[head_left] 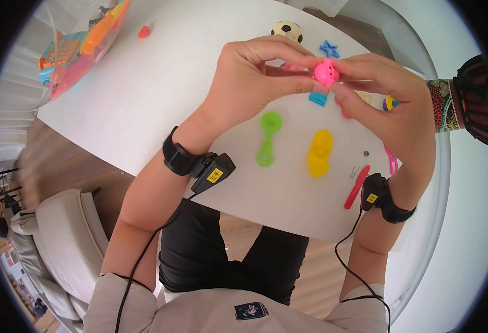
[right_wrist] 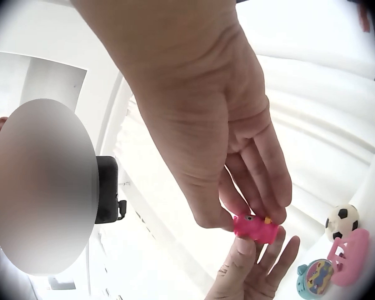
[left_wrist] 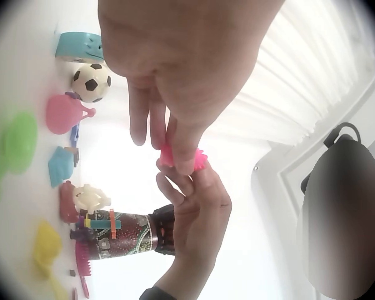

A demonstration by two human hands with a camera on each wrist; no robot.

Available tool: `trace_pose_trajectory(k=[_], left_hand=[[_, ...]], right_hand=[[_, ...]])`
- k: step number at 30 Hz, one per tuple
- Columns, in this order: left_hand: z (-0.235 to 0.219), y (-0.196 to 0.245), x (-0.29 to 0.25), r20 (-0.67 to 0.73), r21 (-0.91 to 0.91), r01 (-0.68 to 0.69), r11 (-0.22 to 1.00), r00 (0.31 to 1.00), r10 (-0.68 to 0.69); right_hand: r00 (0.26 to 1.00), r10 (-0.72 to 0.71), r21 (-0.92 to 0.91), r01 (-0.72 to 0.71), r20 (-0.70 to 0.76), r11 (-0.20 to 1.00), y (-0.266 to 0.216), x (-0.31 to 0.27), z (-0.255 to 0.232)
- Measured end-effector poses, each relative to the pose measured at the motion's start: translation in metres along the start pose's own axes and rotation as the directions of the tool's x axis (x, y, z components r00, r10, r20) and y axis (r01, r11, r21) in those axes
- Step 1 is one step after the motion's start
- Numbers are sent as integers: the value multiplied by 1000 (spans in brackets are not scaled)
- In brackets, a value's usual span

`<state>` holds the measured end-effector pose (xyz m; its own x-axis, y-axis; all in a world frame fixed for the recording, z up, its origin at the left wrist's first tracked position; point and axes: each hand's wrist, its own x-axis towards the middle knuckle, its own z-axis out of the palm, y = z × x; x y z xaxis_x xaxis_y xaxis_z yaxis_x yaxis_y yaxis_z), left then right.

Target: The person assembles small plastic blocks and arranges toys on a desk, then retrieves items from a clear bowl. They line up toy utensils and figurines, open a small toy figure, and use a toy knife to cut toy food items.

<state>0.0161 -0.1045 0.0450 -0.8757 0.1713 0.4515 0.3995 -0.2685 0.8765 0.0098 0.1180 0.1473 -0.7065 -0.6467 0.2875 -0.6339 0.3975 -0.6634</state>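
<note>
A small bright pink toy [head_left: 326,72] is held up between both hands above the far part of the table. The left hand [head_left: 255,75] pinches it from one side with thumb and forefinger. From the other side the right hand [head_left: 391,94] pinches it with thumb and fingertips. In the right wrist view the toy [right_wrist: 256,229] shows an eye-like mark and a small yellow part. The left wrist view shows only its spiky pink edges [left_wrist: 200,160] between the fingers.
On the white table [head_left: 199,183] lie a green toy [head_left: 269,139], a yellow toy [head_left: 320,152], a red stick [head_left: 357,187] and a blue star [head_left: 329,49]. A toy football [head_left: 286,31] sits behind the hands. A patterned drum-like object [head_left: 446,105] stands at right.
</note>
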Motion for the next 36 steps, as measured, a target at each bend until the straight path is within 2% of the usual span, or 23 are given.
trace_pose_trajectory(k=[5, 10, 15, 17, 19, 20, 22, 26, 29, 31, 34, 36], left_hand=[[1, -1, 0, -22, 19, -35, 999, 999, 35], [5, 4, 0, -69, 42, 9, 999, 998, -7], [5, 3, -1, -60, 52, -9, 999, 998, 12], [4, 4, 0, -59, 52, -18, 998, 998, 21], [3, 6, 0, -53, 54, -4, 999, 999, 7], [3, 6, -1, -57, 54, 0, 999, 998, 4], [1, 8, -1, -54, 84, 28, 996, 998, -24], [2, 3, 0, -75, 71, -25, 997, 997, 30], [0, 1, 0, -68, 72, -74, 995, 995, 79], [1, 1, 1, -97, 51, -76, 996, 992, 80], [0, 2, 2, -101, 49, -78, 996, 991, 83], [-3, 3, 1, -95, 50, -62, 997, 993, 66]], right_hand=[[1000, -5, 0, 5, -30, 1000, 5, 1, 3], [994, 86, 20, -85, -69, 996, 1, 2, 9], [994, 89, 15, -88, -58, 996, 1, 3, 10], [995, 83, 19, -82, -52, 996, 5, 4, 8], [999, -27, 12, 28, -47, 1000, 15, 5, 7], [999, -26, 16, 26, -43, 1000, 14, 5, 8], [997, 55, 66, -51, -48, 996, 10, 6, 9], [996, 71, 94, -66, -50, 993, 7, 7, 12], [989, 119, 27, -117, -83, 993, -4, 9, 20], [981, 66, -100, -85, -183, 991, -7, 9, 26], [966, 55, -173, -101, -254, 980, -15, 9, 34], [968, 50, -174, -95, -247, 980, -17, 11, 35]])
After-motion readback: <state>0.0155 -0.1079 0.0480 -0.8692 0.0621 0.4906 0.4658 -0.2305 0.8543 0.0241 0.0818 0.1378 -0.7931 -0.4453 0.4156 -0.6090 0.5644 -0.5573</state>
